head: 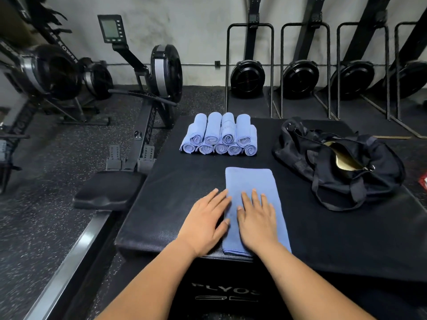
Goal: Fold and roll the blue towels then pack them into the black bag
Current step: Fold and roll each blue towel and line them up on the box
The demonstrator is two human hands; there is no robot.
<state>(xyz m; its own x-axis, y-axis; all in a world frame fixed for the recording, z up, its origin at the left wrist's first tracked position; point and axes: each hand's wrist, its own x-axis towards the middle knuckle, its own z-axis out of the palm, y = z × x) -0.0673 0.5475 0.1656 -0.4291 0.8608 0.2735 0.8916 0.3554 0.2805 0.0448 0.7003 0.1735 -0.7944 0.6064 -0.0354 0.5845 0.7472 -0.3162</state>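
Head view: the folded towel [251, 181] lies on the box [173, 192], its long axis running 6 to 12 o'clock. The right hand [256, 220] rests flat on its near end, fingers straight. The left hand [205, 222] lies flat at its 9 o'clock edge, fingertips touching. Rolling likely starts at 6. The bag [342, 167] sits at 2 o'clock.

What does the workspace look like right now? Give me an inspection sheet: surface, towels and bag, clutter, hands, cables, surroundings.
Surface: black box top, holding towels and bag.
Job's things: folded towel flat near the front edge; nine rolled towels stacked behind; bag at right, unzipped.
Clutter: red-and-white scrap at the right edge, off the box.
Hands: left hand flat at the towel's left edge; right hand flat on it.
Cables: nothing seen.
Surroundings: rowers, speckled floor.
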